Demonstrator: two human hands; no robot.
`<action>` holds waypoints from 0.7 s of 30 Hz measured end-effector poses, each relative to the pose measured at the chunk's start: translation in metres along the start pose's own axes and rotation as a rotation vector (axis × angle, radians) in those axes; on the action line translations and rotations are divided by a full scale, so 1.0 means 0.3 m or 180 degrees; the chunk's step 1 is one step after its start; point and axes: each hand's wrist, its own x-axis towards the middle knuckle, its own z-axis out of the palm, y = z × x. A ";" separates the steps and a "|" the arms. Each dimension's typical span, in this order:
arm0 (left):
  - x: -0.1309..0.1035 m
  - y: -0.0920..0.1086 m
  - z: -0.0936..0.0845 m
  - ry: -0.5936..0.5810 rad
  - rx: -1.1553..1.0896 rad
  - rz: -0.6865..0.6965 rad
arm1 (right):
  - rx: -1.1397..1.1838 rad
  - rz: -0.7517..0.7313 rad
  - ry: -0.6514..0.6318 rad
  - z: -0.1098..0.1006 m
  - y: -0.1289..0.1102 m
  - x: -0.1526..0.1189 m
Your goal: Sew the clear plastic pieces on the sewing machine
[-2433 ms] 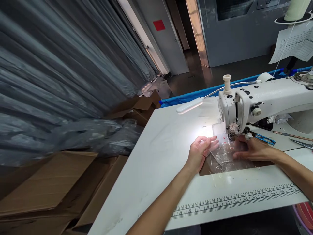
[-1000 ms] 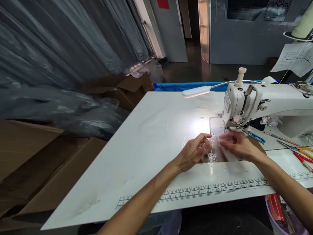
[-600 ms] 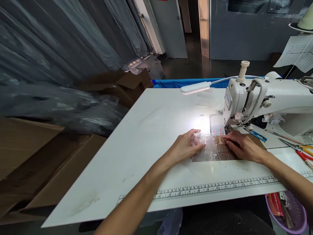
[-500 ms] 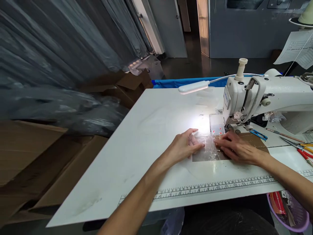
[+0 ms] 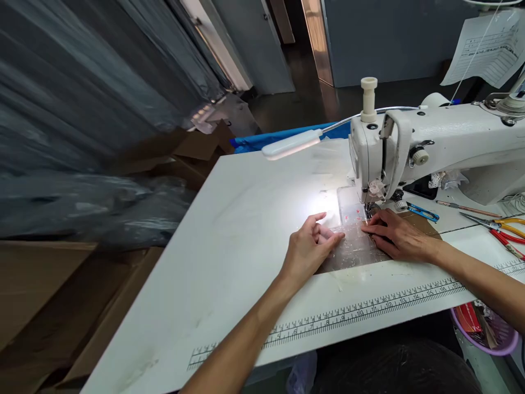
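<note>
A clear plastic sheet [image 5: 355, 253] lies flat on the white table in front of the sewing machine [image 5: 365, 158]. My left hand [image 5: 310, 247] pinches its left part between thumb and fingers. On the sheet's right side, close beside the presser foot [image 5: 368, 208], my right hand [image 5: 396, 235] has its fingers bunched and pressed onto the plastic. Small red marks [image 5: 358, 212] show near the needle plate. Brown material [image 5: 422, 223] extends out from behind my right hand. The exact grip under the right fingertips is hidden.
A blue thread snipper [image 5: 422, 212], a pencil-like tool [image 5: 467, 208] and scissors [image 5: 484, 220] lie on the right. A white lamp [image 5: 292, 144] hangs over the table [image 5: 197, 262]. A printed ruler [image 5: 353, 317] runs along the front edge. A purple basket [image 5: 504, 347] stands below.
The camera view has shifted and tilted. My hands have drawn slightly closer together, and the plastic's upper edge sits nearer the presser foot. Both hands stay on the plastic sheet.
</note>
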 end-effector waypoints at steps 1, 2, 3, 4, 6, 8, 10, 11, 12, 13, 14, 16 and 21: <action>-0.002 0.001 0.003 0.0071 0.0113 0.0035 | 0.0084 0.0047 0.0028 0.002 0.001 -0.003; -0.004 0.004 0.004 0.0122 0.0196 0.0047 | 0.0156 0.0094 0.0051 0.004 0.003 -0.006; -0.006 0.007 0.003 0.0145 0.0231 0.0033 | 0.0219 0.0136 0.0069 0.004 0.004 -0.009; -0.009 0.011 0.001 0.0140 0.0219 -0.0006 | 0.0277 0.0163 0.0081 0.004 0.006 -0.011; -0.013 0.018 -0.003 0.0076 0.0086 -0.0101 | 0.0376 0.0136 0.0116 0.002 0.008 -0.015; -0.015 0.023 -0.005 -0.0002 -0.0070 -0.0145 | 0.0402 0.0026 0.0140 -0.002 0.008 -0.018; -0.015 0.022 -0.004 -0.0021 -0.0156 -0.0109 | 0.0353 -0.0063 0.0130 -0.006 0.005 -0.019; -0.014 0.020 -0.002 -0.0015 -0.0173 -0.0078 | 0.0329 -0.0079 0.0124 -0.007 0.004 -0.019; -0.013 0.017 0.001 -0.0002 -0.0179 -0.0052 | 0.0319 -0.0076 0.0121 -0.007 0.002 -0.019; -0.011 0.014 0.004 0.0011 -0.0179 -0.0030 | 0.0325 -0.0057 0.0124 -0.007 0.002 -0.020; -0.010 0.010 0.006 0.0023 -0.0175 -0.0010 | 0.0345 -0.0032 0.0132 -0.006 0.002 -0.020; -0.009 0.005 0.010 0.0034 -0.0142 0.0025 | 0.0382 0.0004 0.0172 -0.002 0.005 -0.021; -0.012 0.002 0.010 0.0046 0.0049 0.0126 | 0.0369 -0.0019 0.0226 0.005 0.015 -0.025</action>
